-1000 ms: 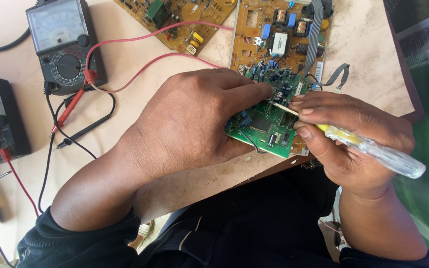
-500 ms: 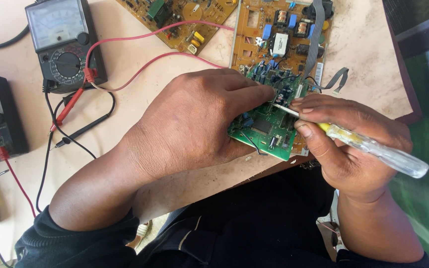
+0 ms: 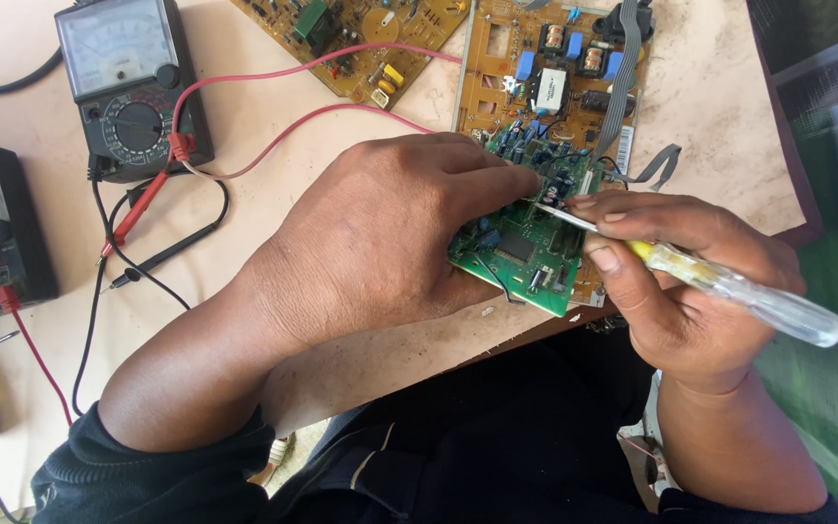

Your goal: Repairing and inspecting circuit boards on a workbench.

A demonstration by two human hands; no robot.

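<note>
Three circuit boards lie on the pale table (image 3: 729, 126): one small green board (image 3: 526, 254) and two tan ones behind it, plus two dark meters off to the green board's left. The left hand (image 3: 390, 238) presses flat over the green board, fingers together. The right hand (image 3: 691, 281) is clamped round a clear-handled screwdriver (image 3: 729, 286) (yellow inside), its thin metal tip touching the green board's upper edge.

My left hand (image 3: 380, 243) lies palm-down, fingers extended rightward; my right hand (image 3: 691, 281), just beside it, is curled in a pinch grip.
</note>
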